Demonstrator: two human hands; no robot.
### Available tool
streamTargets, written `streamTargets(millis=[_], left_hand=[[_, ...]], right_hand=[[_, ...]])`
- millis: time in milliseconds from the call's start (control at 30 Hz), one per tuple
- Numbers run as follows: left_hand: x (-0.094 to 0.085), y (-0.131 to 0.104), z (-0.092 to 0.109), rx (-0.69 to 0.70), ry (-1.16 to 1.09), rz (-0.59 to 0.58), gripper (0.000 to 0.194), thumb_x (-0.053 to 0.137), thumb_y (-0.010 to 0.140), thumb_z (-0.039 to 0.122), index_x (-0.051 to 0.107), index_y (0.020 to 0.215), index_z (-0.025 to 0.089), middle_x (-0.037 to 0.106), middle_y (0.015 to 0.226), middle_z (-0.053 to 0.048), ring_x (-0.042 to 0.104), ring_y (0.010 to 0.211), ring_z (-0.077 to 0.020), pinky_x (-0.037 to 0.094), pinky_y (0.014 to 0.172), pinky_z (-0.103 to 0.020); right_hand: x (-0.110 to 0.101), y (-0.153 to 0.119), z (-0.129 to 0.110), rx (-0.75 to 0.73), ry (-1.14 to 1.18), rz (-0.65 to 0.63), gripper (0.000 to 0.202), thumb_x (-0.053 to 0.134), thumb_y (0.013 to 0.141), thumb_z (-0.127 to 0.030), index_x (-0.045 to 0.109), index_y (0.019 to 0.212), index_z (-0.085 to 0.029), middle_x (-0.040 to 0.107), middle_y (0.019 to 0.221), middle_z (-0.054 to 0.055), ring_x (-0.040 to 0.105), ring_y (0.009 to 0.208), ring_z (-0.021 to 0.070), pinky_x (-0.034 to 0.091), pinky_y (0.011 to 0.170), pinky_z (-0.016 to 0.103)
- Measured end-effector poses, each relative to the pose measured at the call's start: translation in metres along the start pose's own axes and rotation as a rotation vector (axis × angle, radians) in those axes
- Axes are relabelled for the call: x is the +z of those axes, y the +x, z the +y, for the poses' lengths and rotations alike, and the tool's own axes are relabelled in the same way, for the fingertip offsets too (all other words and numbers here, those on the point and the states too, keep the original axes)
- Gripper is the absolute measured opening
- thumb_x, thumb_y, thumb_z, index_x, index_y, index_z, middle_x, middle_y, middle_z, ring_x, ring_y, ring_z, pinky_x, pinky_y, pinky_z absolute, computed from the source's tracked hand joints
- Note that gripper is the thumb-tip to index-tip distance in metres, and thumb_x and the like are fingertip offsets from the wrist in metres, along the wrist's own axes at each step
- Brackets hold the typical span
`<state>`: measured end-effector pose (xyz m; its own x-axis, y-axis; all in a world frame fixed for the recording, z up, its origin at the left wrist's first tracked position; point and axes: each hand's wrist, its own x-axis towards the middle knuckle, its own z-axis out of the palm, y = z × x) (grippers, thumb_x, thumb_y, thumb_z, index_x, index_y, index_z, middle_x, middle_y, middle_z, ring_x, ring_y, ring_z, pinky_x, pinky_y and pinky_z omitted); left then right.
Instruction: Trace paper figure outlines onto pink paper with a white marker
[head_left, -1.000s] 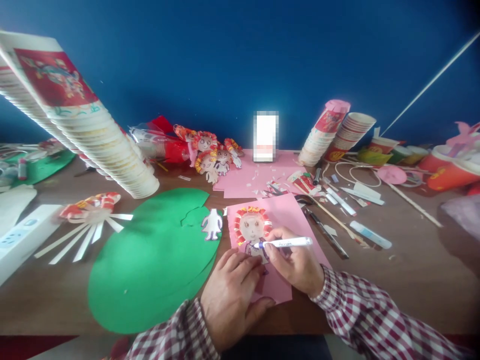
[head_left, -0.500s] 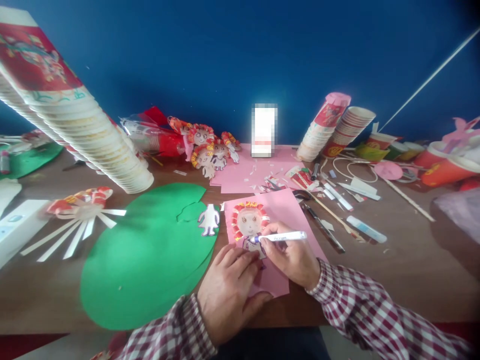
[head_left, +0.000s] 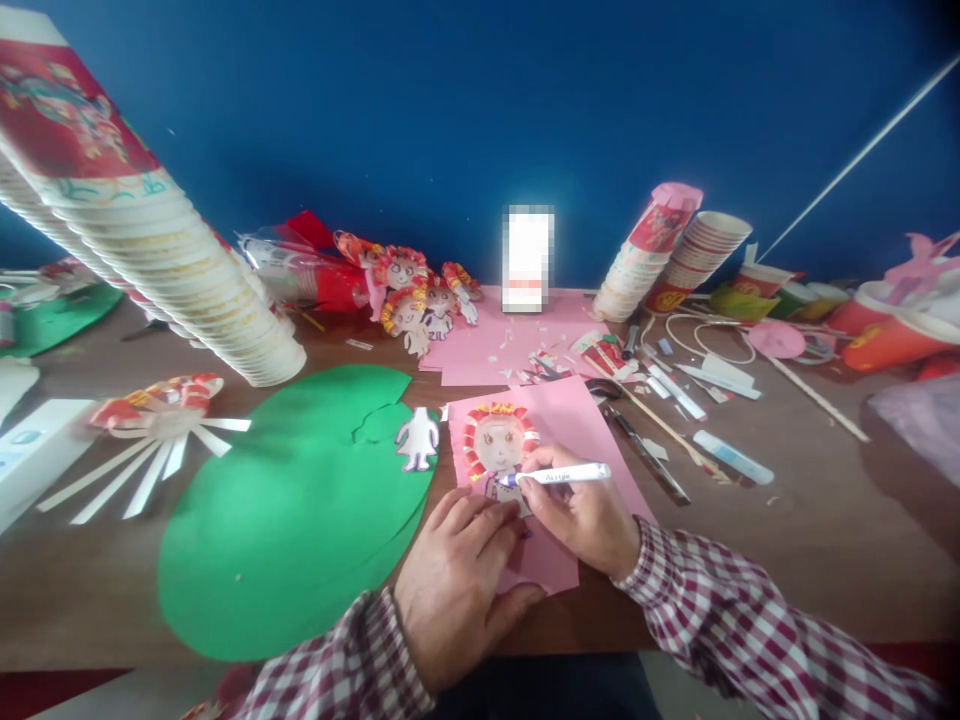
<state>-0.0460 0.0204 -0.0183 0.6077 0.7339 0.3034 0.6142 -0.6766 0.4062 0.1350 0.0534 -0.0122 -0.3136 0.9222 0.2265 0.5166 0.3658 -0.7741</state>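
Observation:
My right hand [head_left: 581, 510] grips a white acrylic marker [head_left: 566, 475], its purple tip on the upper body of a paper doll [head_left: 501, 445]. The doll has a drawn face ringed by a red and yellow curled border and lies on a pink paper sheet [head_left: 600, 440]. My left hand [head_left: 469, 580] rests flat over the doll's lower part, fingers stretched out, and hides some of it. Left of the sheet, a small white paper body cutout [head_left: 418, 440] with a purple outline lies on a green paper shape [head_left: 300, 520].
Paper cups lean in a tall stack [head_left: 172, 250] at the left and in shorter stacks [head_left: 652, 250] at the back right. Several finished dolls [head_left: 409, 290] lie at the back. Pens, a black craft knife [head_left: 649, 455] and a glue tube [head_left: 733, 457] lie to the right.
The marker tip has shifted slightly left across the doll's upper body. My left hand stays in place on the doll.

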Motion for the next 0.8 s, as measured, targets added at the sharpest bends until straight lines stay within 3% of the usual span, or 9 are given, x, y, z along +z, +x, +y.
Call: streamTargets(millis=[267, 467, 800], left_hand=[[0.0012, -0.0002, -0.0003, 0.004, 0.008, 0.009, 0.043, 0.053, 0.081, 0.048, 0.059, 0.109, 0.016, 0.061, 0.111, -0.011, 0.052, 0.103, -0.0264, 0.04, 0.095, -0.05], [0.0008, -0.0011, -0.0006, -0.009, -0.003, -0.015, 0.041, 0.052, 0.082, 0.047, 0.059, 0.109, 0.016, 0.06, 0.116, -0.009, 0.051, 0.104, -0.0275, 0.038, 0.097, -0.051], [0.0008, -0.0017, -0.0001, -0.001, 0.006, 0.006, 0.039, 0.053, 0.083, 0.044, 0.059, 0.109, 0.016, 0.06, 0.115, -0.008, 0.05, 0.105, -0.0267, 0.037, 0.097, -0.051]], right_hand=[[0.0, 0.0011, -0.0012, -0.016, -0.015, 0.0, 0.007, 0.05, 0.087, -0.025, 0.055, 0.09, -0.02, 0.061, 0.075, 0.0, 0.056, 0.062, 0.0118, 0.047, 0.062, 0.024], [-0.0045, 0.0007, -0.0005, 0.063, 0.039, 0.139, 0.009, 0.048, 0.087, -0.026, 0.051, 0.083, -0.019, 0.054, 0.063, -0.001, 0.05, 0.051, 0.0106, 0.04, 0.047, 0.021], [-0.0072, 0.0032, -0.0032, 0.029, -0.09, 0.214, 0.009, 0.049, 0.085, -0.023, 0.05, 0.077, -0.019, 0.05, 0.057, -0.003, 0.045, 0.046, 0.0087, 0.036, 0.045, 0.02]])
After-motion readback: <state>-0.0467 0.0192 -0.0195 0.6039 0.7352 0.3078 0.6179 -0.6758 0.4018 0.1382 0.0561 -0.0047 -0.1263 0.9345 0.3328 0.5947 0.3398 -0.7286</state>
